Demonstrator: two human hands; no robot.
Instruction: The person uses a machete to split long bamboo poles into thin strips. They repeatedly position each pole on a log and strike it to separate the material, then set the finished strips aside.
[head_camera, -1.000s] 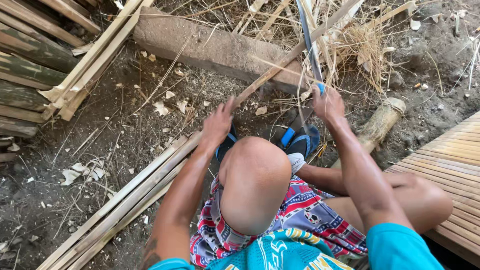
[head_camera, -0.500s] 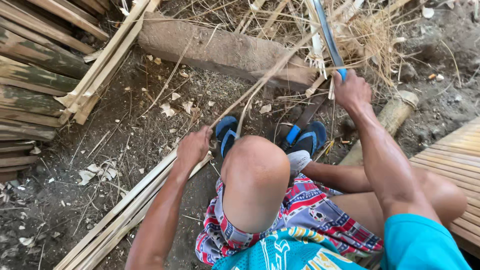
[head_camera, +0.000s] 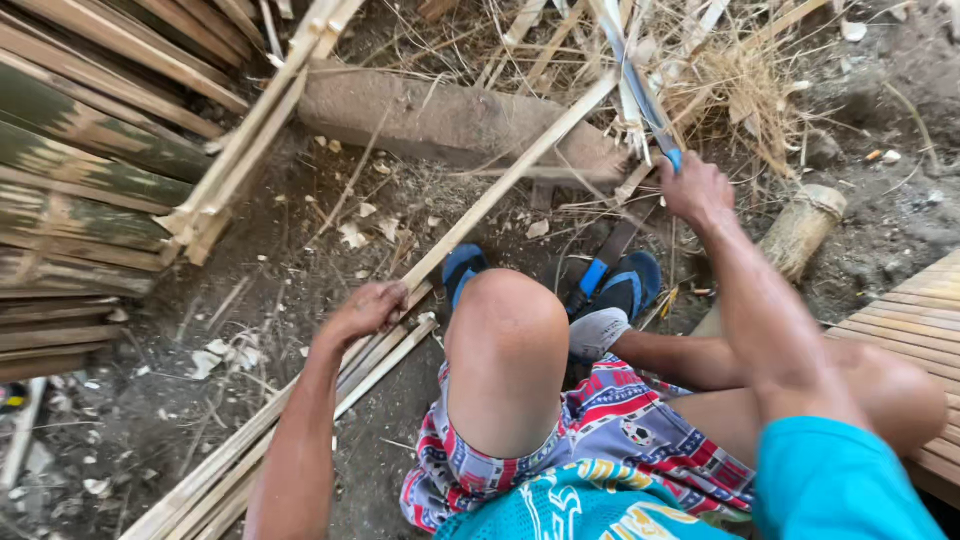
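Bamboo strip (head_camera: 480, 215), pinned by the closed left hand (head_camera: 365, 310) beside the knee, could slip or splinter while the right hand (head_camera: 695, 190) grips the raised blade (head_camera: 640, 90), risking cut fingers.

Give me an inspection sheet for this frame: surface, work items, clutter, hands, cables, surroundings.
Surface: bare dirt ground, strewn with chips and dry shavings.
Work items: long bamboo strip running diagonally; bundle of split strips beside it; blue-handled blade.
Clutter: dry grass and slivers, short cut log, grey block.
Hands: left hand gripping the strips near the knee; right hand closed on the blade's handle, blade pointing away.
Cables: nothing seen.
Surroundings: stacked bamboo poles at left, slatted bamboo platform at right, blue sandals on the feet.
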